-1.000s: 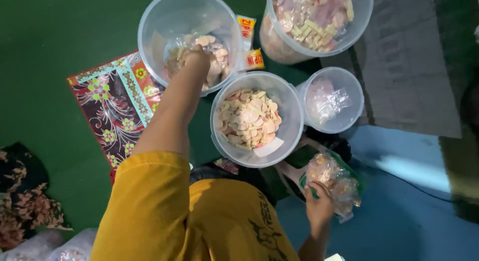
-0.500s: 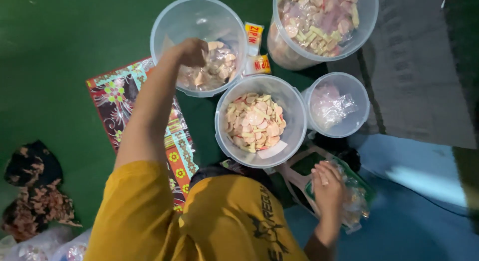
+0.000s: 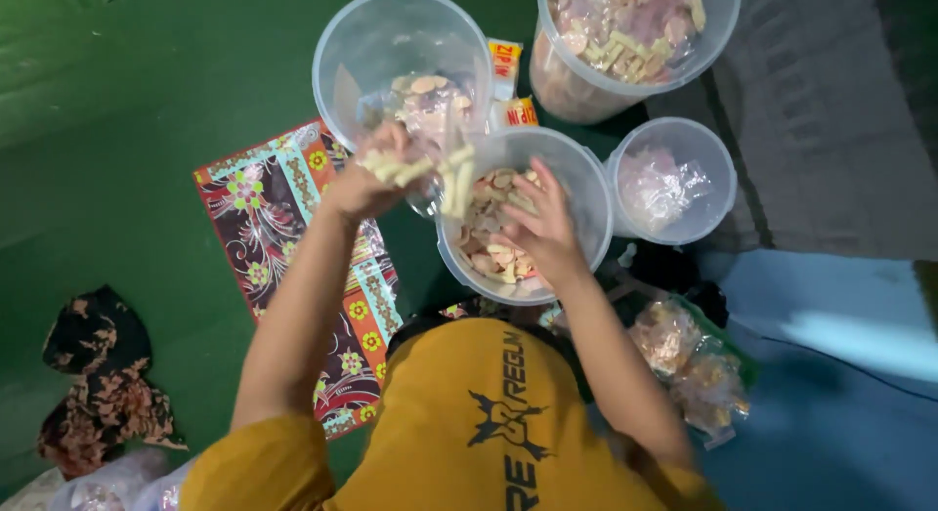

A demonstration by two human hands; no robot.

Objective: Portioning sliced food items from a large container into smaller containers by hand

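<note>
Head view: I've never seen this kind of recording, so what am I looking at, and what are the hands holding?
There is no machine here. A person wears a camera on the head, so the single picture looks straight down over a yellow shirt at their own two hands. The left hand grips a bunch of pale stick-shaped snacks. The right hand is spread open over the middle tub of mixed crackers, holding nothing that I can see. Around it on the green floor stand three more clear tubs: a nearly empty one, a full one, and a small one with plastic inside. A patterned cloth lies left, filled bags lie right.
</note>
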